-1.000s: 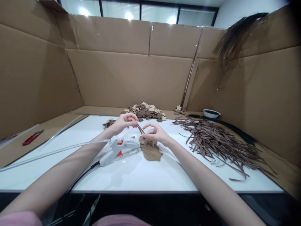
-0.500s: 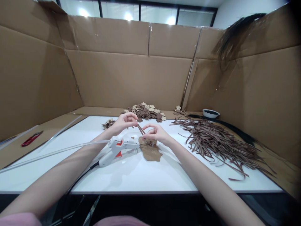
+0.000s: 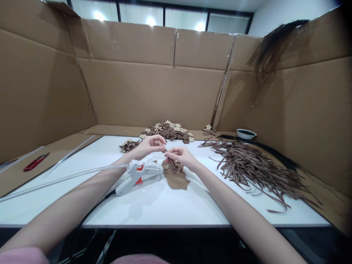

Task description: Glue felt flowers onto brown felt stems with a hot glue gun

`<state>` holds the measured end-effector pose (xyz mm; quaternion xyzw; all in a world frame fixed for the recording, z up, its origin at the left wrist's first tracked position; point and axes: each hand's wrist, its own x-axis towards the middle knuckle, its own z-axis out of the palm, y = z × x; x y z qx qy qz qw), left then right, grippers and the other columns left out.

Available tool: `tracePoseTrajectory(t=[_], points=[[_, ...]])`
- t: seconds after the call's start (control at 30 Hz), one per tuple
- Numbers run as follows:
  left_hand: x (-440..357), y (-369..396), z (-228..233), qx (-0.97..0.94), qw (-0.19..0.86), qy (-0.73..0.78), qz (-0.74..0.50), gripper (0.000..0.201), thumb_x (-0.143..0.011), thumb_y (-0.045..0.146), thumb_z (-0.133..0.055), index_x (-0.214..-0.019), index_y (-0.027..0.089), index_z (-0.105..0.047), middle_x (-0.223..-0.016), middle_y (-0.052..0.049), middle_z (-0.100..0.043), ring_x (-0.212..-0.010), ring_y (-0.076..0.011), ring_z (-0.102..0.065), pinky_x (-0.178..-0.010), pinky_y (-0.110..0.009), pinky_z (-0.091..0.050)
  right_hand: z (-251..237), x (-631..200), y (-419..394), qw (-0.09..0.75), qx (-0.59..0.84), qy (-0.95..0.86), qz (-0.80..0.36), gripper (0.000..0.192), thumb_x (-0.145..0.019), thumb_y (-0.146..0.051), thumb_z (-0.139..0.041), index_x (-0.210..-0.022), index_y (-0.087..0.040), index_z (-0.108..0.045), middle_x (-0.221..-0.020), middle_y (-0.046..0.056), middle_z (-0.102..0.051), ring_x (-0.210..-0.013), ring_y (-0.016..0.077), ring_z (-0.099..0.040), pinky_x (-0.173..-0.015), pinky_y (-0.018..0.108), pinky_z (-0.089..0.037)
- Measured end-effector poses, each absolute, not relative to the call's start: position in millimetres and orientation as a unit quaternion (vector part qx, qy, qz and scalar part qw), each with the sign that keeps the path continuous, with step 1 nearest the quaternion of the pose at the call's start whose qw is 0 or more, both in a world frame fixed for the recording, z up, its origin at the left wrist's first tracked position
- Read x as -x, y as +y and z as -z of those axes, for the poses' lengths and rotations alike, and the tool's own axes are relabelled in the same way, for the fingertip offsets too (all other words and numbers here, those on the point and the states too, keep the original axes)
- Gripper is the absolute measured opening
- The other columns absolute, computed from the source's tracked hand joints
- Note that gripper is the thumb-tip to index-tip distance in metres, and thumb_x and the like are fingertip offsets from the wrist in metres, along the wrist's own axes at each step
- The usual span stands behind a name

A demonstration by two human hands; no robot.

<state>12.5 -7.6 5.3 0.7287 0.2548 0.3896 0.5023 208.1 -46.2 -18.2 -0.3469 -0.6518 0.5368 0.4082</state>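
A thin brown strip (image 3: 171, 161) is pinched between the fingers of my right hand (image 3: 180, 157), its lower end hanging over a tan glue-smeared patch (image 3: 177, 181). My left hand (image 3: 152, 145) meets the right one at the strip's upper end, thumb and forefinger closed on it; the tip itself is mostly hidden by the fingers. Just below my left hand lies a white hot glue gun (image 3: 132, 178) with an orange trigger, its nozzle pointing at the patch. A clear glue stick (image 3: 68, 179) runs out of its back to the left.
Many loose brown strips (image 3: 255, 165) lie in a heap on the right. Flower-shaped pieces (image 3: 170, 131) are piled at the back, with a smaller pile (image 3: 128, 146) left of my hand. A white bowl (image 3: 246, 134) stands back right; red-handled cutters (image 3: 36, 162) lie far left. Cardboard walls (image 3: 154, 88) surround the table.
My left hand has moved right and slightly down, closing the gap to my right hand. Less of the strip shows between the hands, and more of it hangs below the right fingers.
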Motion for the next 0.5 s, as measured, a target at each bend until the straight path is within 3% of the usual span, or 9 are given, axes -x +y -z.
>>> tracePoseTrajectory(t=[0.13, 0.27, 0.37, 0.5], points=[[-13, -5, -4, -0.73, 0.5, 0.26, -0.386, 0.028, -0.071, 0.027, -0.076, -0.09, 0.014, -0.06, -0.07, -0.002, -0.068, -0.068, -0.0132, -0.065, -0.068, -0.024, -0.049, 19, -208, -45, 0.421, 0.358, -0.66, -0.509, 0.041, -0.067, -0.051, -0.073, -0.08, -0.014, -0.064, -0.069, 0.006, -0.071, -0.058, 0.0132, -0.061, -0.054, 0.023, -0.044], [-6, 4, -6, -0.72, 0.466, 0.291, -0.424, 0.033, -0.075, 0.035, -0.072, -0.097, 0.015, -0.06, -0.084, -0.007, -0.072, -0.082, -0.0181, -0.067, -0.079, -0.031, -0.05, 22, -211, -42, 0.429, 0.366, -0.671, -0.482, 0.04, -0.069, -0.052, -0.071, -0.077, -0.014, -0.061, -0.067, 0.006, -0.07, -0.054, 0.012, -0.059, -0.049, 0.021, -0.04], [8, 18, -1, -0.728, 0.38, 0.346, -0.454, 0.036, -0.077, 0.041, -0.066, -0.1, 0.014, -0.061, -0.098, -0.011, -0.071, -0.093, -0.0219, -0.066, -0.086, -0.036, -0.049, 24, -214, -39, 0.434, 0.367, -0.675, -0.471, 0.038, -0.071, -0.051, -0.07, -0.077, -0.014, -0.061, -0.068, 0.006, -0.07, -0.056, 0.0122, -0.06, -0.05, 0.021, -0.041], [26, 39, 13, -0.781, 0.225, 0.423, -0.401, 0.04, -0.078, 0.047, -0.058, -0.102, 0.015, -0.065, -0.108, -0.011, -0.068, -0.098, -0.0252, -0.064, -0.088, -0.038, -0.049, 28, -217, -36, 0.441, 0.359, -0.677, -0.466, 0.036, -0.073, -0.049, -0.07, -0.078, -0.014, -0.062, -0.069, 0.006, -0.07, -0.057, 0.0121, -0.06, -0.049, 0.02, -0.04]])
